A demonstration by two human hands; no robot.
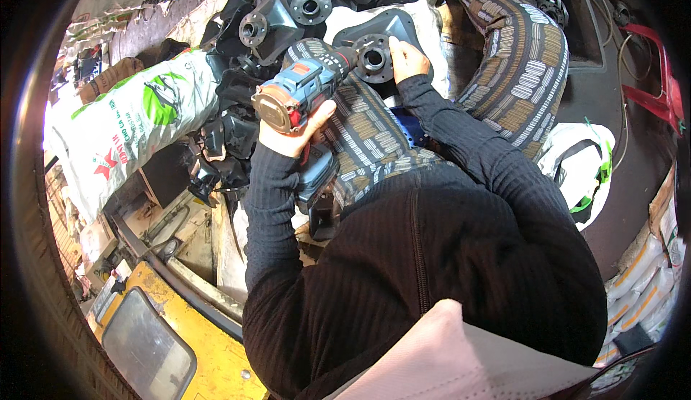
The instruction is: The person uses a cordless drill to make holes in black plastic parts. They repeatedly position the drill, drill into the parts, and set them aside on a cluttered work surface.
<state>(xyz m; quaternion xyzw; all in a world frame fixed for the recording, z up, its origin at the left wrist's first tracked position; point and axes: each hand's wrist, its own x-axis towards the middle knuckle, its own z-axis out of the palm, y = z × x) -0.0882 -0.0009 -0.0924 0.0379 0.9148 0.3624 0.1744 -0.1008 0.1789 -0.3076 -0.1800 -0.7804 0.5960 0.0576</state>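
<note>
My left hand [299, 134] is wrapped round the grip of a blue-grey and orange cordless drill [306, 87]. The drill's nose points up and right, close to a round metal flange [374, 58] with a central hole and smaller holes round it. This flange sits on a black, flared metal part [394, 26] in front of my knees. At the flange's right edge, my right hand [409, 60] is closed with the fingertips pinched together. Whatever is between those fingertips is too small to make out. The drill's tip merges with the flange's left side, so contact there is unclear.
Several similar black flanged parts [277, 22] are heaped beyond the drill. A white and green printed sack [144, 116] lies at left, above a yellow machine panel [173, 328]. At right are a white bag [576, 166] and a red metal frame [651, 76].
</note>
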